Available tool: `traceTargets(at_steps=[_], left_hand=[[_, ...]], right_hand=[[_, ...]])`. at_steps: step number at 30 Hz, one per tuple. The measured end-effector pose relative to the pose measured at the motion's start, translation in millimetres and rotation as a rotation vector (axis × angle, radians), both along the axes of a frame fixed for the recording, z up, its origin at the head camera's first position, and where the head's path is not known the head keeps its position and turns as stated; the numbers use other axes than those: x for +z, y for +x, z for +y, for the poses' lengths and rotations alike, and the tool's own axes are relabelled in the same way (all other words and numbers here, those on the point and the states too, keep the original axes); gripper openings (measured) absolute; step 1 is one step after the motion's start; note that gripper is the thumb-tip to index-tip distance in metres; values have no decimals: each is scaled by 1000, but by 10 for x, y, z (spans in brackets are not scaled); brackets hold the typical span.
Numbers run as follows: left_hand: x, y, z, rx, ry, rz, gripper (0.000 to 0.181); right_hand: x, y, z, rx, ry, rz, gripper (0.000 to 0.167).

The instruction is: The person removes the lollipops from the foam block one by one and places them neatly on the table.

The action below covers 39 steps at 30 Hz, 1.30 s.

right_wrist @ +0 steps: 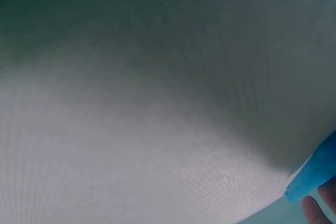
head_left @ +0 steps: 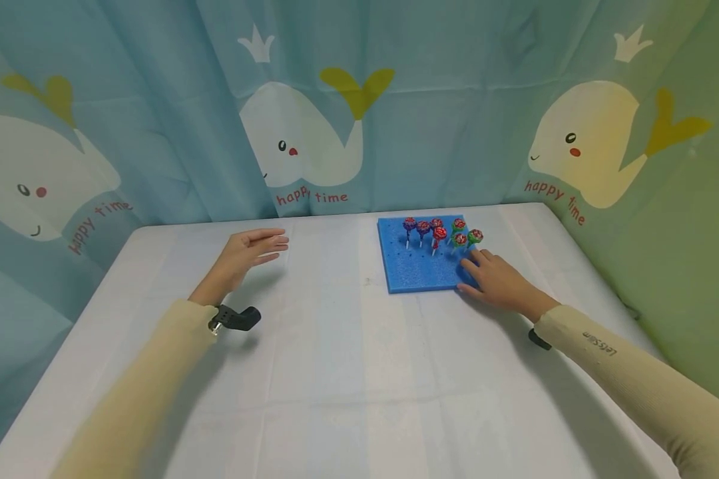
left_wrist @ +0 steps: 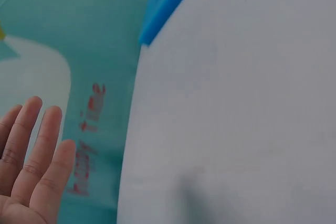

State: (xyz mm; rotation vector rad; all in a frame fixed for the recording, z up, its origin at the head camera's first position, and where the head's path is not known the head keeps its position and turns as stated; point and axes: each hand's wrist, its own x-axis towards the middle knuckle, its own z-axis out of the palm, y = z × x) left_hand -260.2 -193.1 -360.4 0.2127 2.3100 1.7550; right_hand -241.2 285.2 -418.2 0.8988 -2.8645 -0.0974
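Downward head view, wrist views sharing board (head_left: 419, 273)

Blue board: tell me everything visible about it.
The blue board is a thick, roughly square slab, speckled like foam, with small dark marks that look like holes. It lies flat on the white-covered table, right of centre in the head view, toward the back. Seven lollipops stand on white sticks in its back half. The right hand is at its right edge, fingers over it; a firm grip isn't clear.
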Motion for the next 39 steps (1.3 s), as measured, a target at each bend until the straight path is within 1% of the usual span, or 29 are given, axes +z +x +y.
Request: traceTargets(at_steps=[6, 9, 12, 21, 28, 34, 39], left_hand=[[-3, -71, 282, -48, 63, -18, 49], [-20, -108, 412, -62, 80, -20, 46], [-55, -153, 534, -63, 89, -20, 44], [-190, -314, 879, -69, 135, -12, 44], [-239, -419, 1139, -84, 135, -14, 45], [-284, -502, 1344, -101, 134, -10, 46], [-313, -568, 1492, -109, 174, -17, 45]], right_hand=[[8, -6, 8, 0, 11, 4, 47], [18, -6, 5, -4, 13, -2, 48], [23, -11, 2, -6, 10, -5, 48], [15, -17, 5, 4, 9, 7, 47], [18, -2, -3, 4, 8, 5, 46], [17, 8, -8, -11, 9, -11, 47], [3, 10, -10, -2, 4, -2, 47]])
